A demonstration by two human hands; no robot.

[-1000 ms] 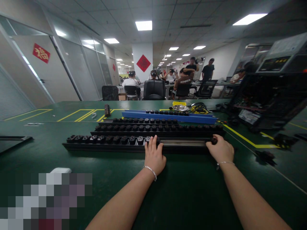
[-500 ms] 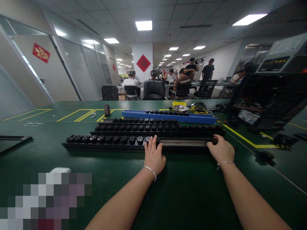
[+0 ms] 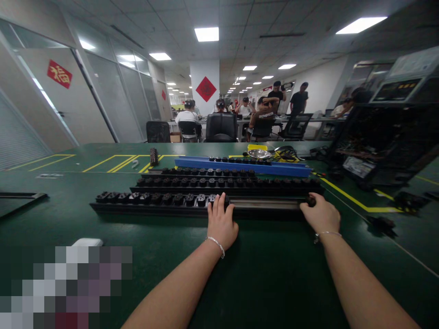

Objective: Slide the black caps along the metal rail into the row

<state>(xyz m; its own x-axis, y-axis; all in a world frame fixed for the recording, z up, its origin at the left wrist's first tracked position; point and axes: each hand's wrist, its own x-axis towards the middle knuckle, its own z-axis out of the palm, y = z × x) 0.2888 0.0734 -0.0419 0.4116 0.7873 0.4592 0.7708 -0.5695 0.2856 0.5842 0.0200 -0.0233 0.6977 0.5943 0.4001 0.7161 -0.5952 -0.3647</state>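
A long black rail [image 3: 154, 210] lies across the table in front of me, with a row of small black round parts [image 3: 167, 198] along its left portion. My left hand [image 3: 221, 224] rests on the rail where that row stops, its fingers somewhat spread over the last parts. To its right runs a bare grey strip of channel [image 3: 267, 204]. At the rail's right end, my right hand [image 3: 322, 214] pinches a small black round part [image 3: 311, 201], partly covered by the fingers.
Behind lie another filled black rail [image 3: 202, 183] and a blue rail [image 3: 240, 165]. A metal bowl [image 3: 259, 154] sits at the back. A dark open rack [image 3: 377, 141] stands at the right; a white object [image 3: 87, 242] is at the near left. Several people are in the background.
My right hand has shifted slightly to the right with the black round part between its fingers. My left hand keeps its place on the rail.
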